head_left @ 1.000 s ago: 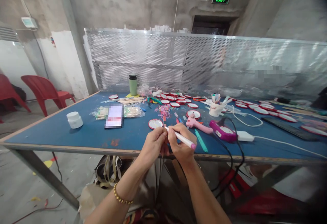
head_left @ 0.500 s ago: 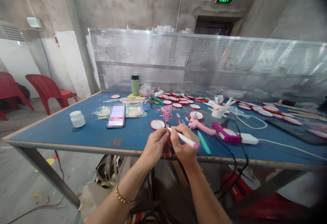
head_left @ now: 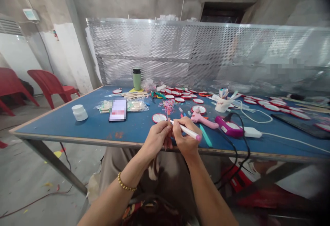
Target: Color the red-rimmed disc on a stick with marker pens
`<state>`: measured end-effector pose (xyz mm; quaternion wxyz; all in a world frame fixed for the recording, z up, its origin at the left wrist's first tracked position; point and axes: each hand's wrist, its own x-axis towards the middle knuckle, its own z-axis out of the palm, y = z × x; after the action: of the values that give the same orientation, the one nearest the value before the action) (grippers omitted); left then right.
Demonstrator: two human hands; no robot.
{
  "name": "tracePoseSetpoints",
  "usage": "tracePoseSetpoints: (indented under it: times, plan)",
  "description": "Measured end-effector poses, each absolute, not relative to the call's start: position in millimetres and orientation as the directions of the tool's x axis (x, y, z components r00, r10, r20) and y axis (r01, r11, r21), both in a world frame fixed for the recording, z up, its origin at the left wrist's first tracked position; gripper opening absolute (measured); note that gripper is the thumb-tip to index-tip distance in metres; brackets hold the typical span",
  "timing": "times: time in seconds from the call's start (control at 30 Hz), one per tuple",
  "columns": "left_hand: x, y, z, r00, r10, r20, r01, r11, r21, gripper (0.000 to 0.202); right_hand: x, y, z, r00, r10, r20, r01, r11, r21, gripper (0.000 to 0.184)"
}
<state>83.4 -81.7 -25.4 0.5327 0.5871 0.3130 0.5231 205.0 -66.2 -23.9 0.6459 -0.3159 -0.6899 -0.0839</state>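
Observation:
My right hand [head_left: 187, 136] is closed round a white marker [head_left: 189, 130] with a pink end, its writing end pointing left toward my other hand. My left hand [head_left: 158, 136] pinches a small flat stick [head_left: 168, 114] with a reddish upper part; its lower part is hidden by the fingers. Both hands meet just above the table's front edge. Right behind them lies a white disc with a red rim [head_left: 159, 118]. A pink glue gun [head_left: 203, 118] and a teal pen [head_left: 205, 135] lie to the right of my right hand.
On the blue table [head_left: 95, 131] stand a white jar [head_left: 79, 113], a phone [head_left: 118, 109], a green bottle [head_left: 136, 79] and a paper cup of pens [head_left: 222, 104]. Several red-rimmed discs [head_left: 271, 107] lie further back. A purple power strip [head_left: 229, 127] trails cables on the right. A perforated metal panel [head_left: 144, 43] closes the back.
The camera has tipped downward, so the table and panel sit higher in view and more of my lap shows. Both hands keep the same grip on marker and stick.

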Motion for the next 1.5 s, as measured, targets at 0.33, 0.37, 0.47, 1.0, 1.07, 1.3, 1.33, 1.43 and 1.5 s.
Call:
tracePoseSetpoints:
  times: [0.33, 0.37, 0.47, 1.0, 1.07, 1.3, 1.33, 1.43, 1.5]
  plan:
    - [85, -81, -27, 0.263, 0.929, 0.261, -0.213, -0.208, 0.955, 0.028, 206, -68, -22, 0.048, 0.309, 0.950, 0.503, 0.814, -0.290, 0.013]
    - [85, -81, -27, 0.265, 0.929, 0.258, -0.215, -0.204, 0.955, 0.029, 206, -68, -22, 0.048, 0.308, 0.950, 0.506, 0.813, -0.289, 0.013]
    - [86, -80, -28, 0.259, 0.933, 0.252, -0.215, -0.199, 0.956, 0.029, 207, -68, -23, 0.036, 0.321, 0.946, 0.506, 0.811, -0.294, 0.014]
    - [86, -78, -29, 0.282, 0.919, 0.274, -0.257, -0.202, 0.945, 0.029, 210, -67, -27, 0.020, 0.332, 0.943, 0.481, 0.823, -0.300, 0.013]
    - [86, -78, -30, 0.280, 0.922, 0.269, -0.244, -0.202, 0.949, 0.030, 210, -67, -27, 0.027, 0.331, 0.943, 0.489, 0.818, -0.301, 0.014]
    - [88, -74, -34, 0.261, 0.927, 0.271, -0.212, -0.219, 0.953, 0.033, 209, -66, -27, 0.002, 0.317, 0.948, 0.512, 0.815, -0.273, 0.013]
    - [89, -73, -35, 0.259, 0.927, 0.272, -0.204, -0.223, 0.953, 0.033, 209, -66, -27, -0.006, 0.317, 0.948, 0.513, 0.815, -0.270, 0.013]
    - [90, -73, -36, 0.250, 0.927, 0.280, -0.188, -0.238, 0.953, 0.033, 209, -66, -26, -0.017, 0.305, 0.952, 0.520, 0.816, -0.252, 0.012]
    - [90, -74, -35, 0.241, 0.928, 0.286, -0.180, -0.246, 0.952, 0.033, 208, -66, -26, -0.026, 0.289, 0.957, 0.524, 0.819, -0.233, 0.012]
